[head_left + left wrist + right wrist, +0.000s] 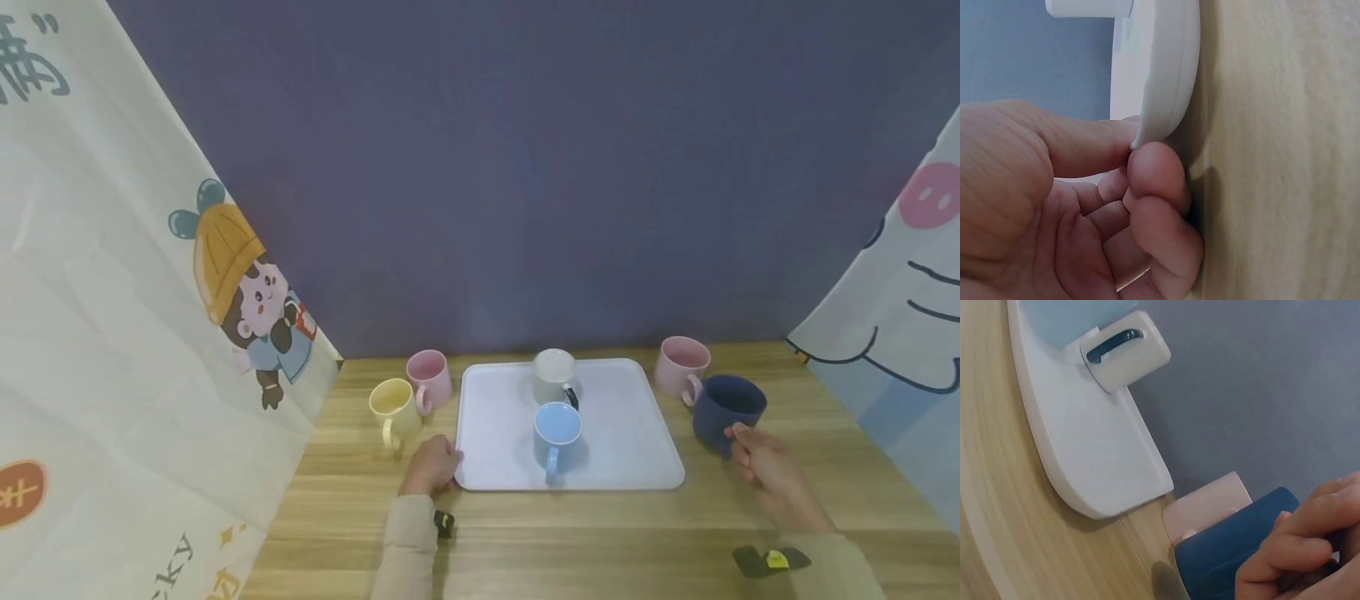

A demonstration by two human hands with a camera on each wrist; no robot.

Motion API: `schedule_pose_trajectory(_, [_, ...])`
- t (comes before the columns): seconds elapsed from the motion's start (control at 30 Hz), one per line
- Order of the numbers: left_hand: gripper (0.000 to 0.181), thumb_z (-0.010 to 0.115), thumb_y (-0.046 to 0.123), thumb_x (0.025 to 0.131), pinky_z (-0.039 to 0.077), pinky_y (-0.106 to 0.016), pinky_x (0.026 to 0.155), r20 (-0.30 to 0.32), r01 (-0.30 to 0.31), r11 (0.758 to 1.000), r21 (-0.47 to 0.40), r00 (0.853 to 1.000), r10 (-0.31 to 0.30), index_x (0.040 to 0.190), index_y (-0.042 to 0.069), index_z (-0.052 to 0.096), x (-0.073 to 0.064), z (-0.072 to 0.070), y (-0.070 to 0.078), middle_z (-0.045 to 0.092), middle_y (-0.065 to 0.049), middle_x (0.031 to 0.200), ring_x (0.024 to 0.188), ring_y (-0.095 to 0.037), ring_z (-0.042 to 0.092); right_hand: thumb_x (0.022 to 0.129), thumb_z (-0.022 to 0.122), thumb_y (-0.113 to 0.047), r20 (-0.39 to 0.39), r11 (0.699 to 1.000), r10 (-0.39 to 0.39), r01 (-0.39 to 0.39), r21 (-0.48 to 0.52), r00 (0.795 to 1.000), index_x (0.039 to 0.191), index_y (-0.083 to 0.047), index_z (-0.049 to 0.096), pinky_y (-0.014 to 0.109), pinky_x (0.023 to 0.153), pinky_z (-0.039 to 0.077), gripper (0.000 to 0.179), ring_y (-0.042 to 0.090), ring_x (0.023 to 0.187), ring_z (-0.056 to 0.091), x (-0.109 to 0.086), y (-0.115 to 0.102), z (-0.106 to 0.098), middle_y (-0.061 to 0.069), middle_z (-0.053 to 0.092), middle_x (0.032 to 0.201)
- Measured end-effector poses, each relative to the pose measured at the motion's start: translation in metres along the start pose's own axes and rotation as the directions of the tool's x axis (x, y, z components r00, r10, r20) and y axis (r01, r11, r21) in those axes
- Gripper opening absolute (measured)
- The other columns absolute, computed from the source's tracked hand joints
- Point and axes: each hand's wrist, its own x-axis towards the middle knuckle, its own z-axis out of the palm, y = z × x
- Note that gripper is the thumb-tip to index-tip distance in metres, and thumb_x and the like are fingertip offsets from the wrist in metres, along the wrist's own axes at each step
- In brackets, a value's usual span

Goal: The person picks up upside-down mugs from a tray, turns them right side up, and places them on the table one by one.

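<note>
The left hand (432, 465), fingers curled, pinches the white tray (495, 433); the right hand (772, 473), also curled, grips the navy mug (712, 421). Left of the left hand, a curtain (112, 333) reads "cky".

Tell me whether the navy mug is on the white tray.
No, the navy mug is to the right of the white tray, held by the right hand.

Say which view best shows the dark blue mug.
Head view: the dark blue mug shows its opening and most of its body. The right wrist view shows its side, partly behind the right hand; the left wrist, nothing.
</note>
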Motion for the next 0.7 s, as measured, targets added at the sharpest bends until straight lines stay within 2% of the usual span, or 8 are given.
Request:
schedule_pose_trajectory(0.13, [0.02,0.062,0.02,0.096,0.042,-0.028,0.045,-0.011,-0.014,1.0,0.008,1.0,0.014,0.083,0.006,0.06,-0.001,0.002,-0.002,0.059,-0.005,0.055,0.045,-0.015,0.053,0.112,0.035,-0.03,-0.035,1.0,-0.018,0.017,-0.019,0.999,0.105,-0.013,0.053,0.03,0.051,0.028,0.026,0.002,0.057,0.042,0.006,0.002,-0.006,-0.014,0.045,0.067])
schedule_pose_trajectory(0.2, [0.019,0.062,0.02,0.096,0.042,-0.029,0.045,-0.012,-0.019,1.0,0.012,1.0,0.019,0.083,0.006,0.06,-0.001,0.002,-0.003,0.059,-0.005,0.056,0.045,-0.016,0.054,0.112,0.035,-0.03,-0.042,1.0,-0.015,0.015,0.002,0.999,0.104,-0.014,0.054,0.025,0.051,0.034,0.026,0.002,0.058,0.043,0.009,0.002,-0.01,-0.014,0.046,0.068])
schedule_pose_trajectory(0.37, [0.019,0.061,0.021,0.097,0.043,-0.029,0.046,-0.012,-0.012,1.0,0.022,1.0,0.013,0.085,0.006,0.06,0.0,0.003,-0.003,0.059,-0.005,0.058,0.047,-0.016,0.054,0.112,0.037,-0.029,-0.046,0.995,0.009,-0.004,0.096,0.999,0.102,-0.016,0.057,0.022,0.05,0.033,0.026,0.001,0.058,0.044,0.019,0.003,-0.015,-0.013,0.047,0.07])
schedule_pose_trajectory(0.5, [0.018,0.06,0.021,0.097,0.042,-0.029,0.046,-0.019,-0.007,1.0,0.025,1.0,0.008,0.087,0.006,0.061,-0.002,0.002,-0.001,0.059,-0.005,0.057,0.046,-0.016,0.054,0.112,0.037,-0.027,-0.052,0.996,0.026,-0.021,0.085,0.998,0.102,-0.015,0.056,0.021,0.052,0.035,0.025,0.001,0.059,0.044,0.025,0.006,-0.017,-0.013,0.047,0.069])
schedule_pose_trajectory(0.7, [0.018,0.06,0.02,0.098,0.041,-0.029,0.046,-0.022,-0.003,1.0,0.022,1.0,0.003,0.087,0.005,0.06,-0.005,0.0,0.003,0.059,-0.005,0.056,0.046,-0.015,0.053,0.112,0.033,-0.025,-0.011,0.993,0.027,-0.025,0.113,1.0,0.103,-0.011,0.051,0.02,0.052,0.037,0.025,0.001,0.059,0.044,0.033,0.011,-0.018,-0.012,0.047,0.068])
